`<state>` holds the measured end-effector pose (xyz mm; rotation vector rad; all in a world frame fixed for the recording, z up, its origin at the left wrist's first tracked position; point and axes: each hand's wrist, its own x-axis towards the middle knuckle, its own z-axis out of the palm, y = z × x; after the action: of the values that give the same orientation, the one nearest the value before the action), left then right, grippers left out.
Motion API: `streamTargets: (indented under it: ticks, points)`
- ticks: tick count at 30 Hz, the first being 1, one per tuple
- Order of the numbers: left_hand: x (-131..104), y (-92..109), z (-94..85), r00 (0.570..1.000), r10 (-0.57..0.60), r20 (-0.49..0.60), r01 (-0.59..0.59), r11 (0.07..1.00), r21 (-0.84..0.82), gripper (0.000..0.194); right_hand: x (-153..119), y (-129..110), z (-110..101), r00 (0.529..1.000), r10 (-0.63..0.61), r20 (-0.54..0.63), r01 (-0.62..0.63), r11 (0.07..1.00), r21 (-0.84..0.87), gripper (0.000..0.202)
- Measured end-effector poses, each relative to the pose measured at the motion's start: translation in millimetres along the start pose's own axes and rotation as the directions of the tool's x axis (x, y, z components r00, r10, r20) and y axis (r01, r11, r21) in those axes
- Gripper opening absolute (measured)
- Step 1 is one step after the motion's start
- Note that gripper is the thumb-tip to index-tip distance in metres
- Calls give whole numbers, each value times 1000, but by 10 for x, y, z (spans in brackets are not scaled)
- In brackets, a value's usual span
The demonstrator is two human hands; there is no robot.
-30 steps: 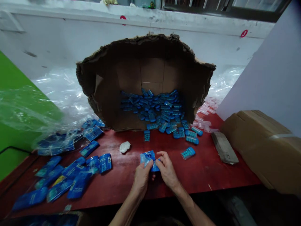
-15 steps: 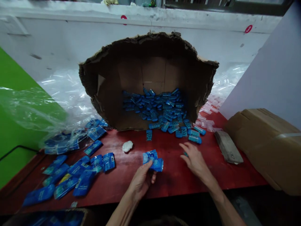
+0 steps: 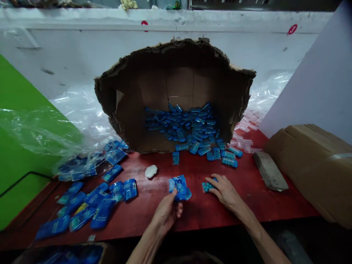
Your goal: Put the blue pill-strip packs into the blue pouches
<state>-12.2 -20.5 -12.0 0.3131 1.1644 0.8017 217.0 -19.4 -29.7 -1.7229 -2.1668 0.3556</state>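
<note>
Near the front middle of the red table, my left hand (image 3: pixel 167 211) grips a blue printed packet (image 3: pixel 180 187) between thumb and fingers. To its right, my right hand (image 3: pixel 224 190) has its fingers closed on a small clear case of blue-green balls (image 3: pixel 207 186), with the case's left part showing. Behind both hands, a torn-edged cardboard box (image 3: pixel 180 82) lies open towards me, with many blue cases (image 3: pixel 189 126) inside and spilling out at its lower edge. One case (image 3: pixel 176 158) lies apart in front of the box.
Blue packets (image 3: pixel 103 212) lie on the red table (image 3: pixel 148 220) at left, some under clear plastic (image 3: pixel 90 121). A white lump (image 3: pixel 151 171) sits left of centre. At right are a grey stack (image 3: pixel 271 171), a brown carton (image 3: pixel 310 165) and clear pieces (image 3: pixel 243 141).
My right hand has moved slightly left, and the case in its fingers now shows more. The packet in my left hand has changed shape, its two parts now closer together.
</note>
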Motion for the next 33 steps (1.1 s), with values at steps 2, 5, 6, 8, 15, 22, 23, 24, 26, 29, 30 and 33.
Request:
streamTargets:
  ticks: [2, 5, 6, 8, 15, 22, 23, 24, 26, 29, 30, 33]
  points:
    - [3, -7, 13, 1000, 1, -4, -1, 1000, 3, 31, 4, -43, 40, 998, -48, -37, 49, 999, 23, 33]
    - [2, -15, 34, 1000, 11, -5, -11, 1000, 3, 30, 24, -79, 120, 993, -33, -114, 37, 999, 34, 32]
    - [1, -17, 37, 1000, 21, -6, -21, 1000, 6, 29, 28, -85, 143, 992, -11, -126, 15, 999, 37, 33]
    - [3, -21, 33, 998, 59, -13, -59, 998, 20, 28, 29, -97, 165, 992, 45, -119, -37, 997, 69, 34]
    - [33, -34, -15, 992, 128, 5, -128, 992, 2, 29, 55, -283, -86, 969, 205, 140, -245, 708, 662, 23]
    - [10, -18, 29, 976, 211, 61, -213, 976, 34, 32, 81, -487, -258, 907, 30, 421, -418, 206, 885, 25]
    - [5, -15, 31, 972, 225, 71, -228, 972, 49, 33, 82, -494, -253, 904, 28, 428, -424, 206, 882, 24]
    - [1, -13, 30, 968, 239, 80, -245, 967, 66, 32, 83, -496, -246, 902, 32, 432, -428, 213, 878, 23]
    - [-1, -13, 21, 957, 276, 84, -284, 954, 100, 32, 83, -493, -232, 896, 35, 443, -438, 239, 867, 22]
    - [5, -16, 2, 940, 335, 69, -341, 928, 150, 32, 70, -486, -224, 887, 42, 460, -452, 284, 846, 25]
    - [8, -16, -2, 936, 348, 59, -353, 920, 167, 32, 63, -487, -226, 883, 48, 467, -458, 299, 837, 26]
    - [17, -15, -9, 930, 367, 36, -366, 906, 211, 32, 43, -501, -238, 880, 66, 471, -464, 340, 818, 27]
